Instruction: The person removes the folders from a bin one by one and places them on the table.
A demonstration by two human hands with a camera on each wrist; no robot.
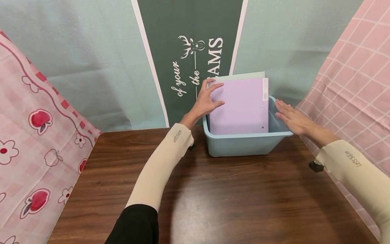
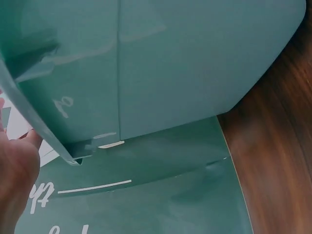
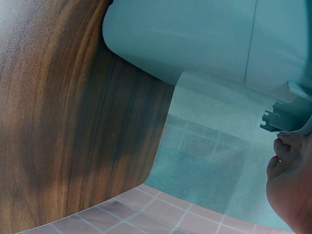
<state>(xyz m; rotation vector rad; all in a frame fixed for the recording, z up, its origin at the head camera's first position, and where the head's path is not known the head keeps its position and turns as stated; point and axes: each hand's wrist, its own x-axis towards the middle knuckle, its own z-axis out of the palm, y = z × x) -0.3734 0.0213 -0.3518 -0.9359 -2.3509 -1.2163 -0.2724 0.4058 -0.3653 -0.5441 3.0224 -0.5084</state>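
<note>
A light purple folder with a white label on its upper right edge stands upright in a pale blue plastic bin. Behind it, the top of a pale green sheet or folder shows. My left hand is at the folder's left edge, thumb and fingers spread apart, fingertips over the purple face. From the left wrist view, that hand is beyond the bin's rim. At the bin's right rim is my right hand, fingers straight and together; its fingertips are right by the rim in the right wrist view.
The bin stands at the far edge of a brown wooden table. A green cloth with white lettering hangs behind it. Patterned pink cloths border the left and the right.
</note>
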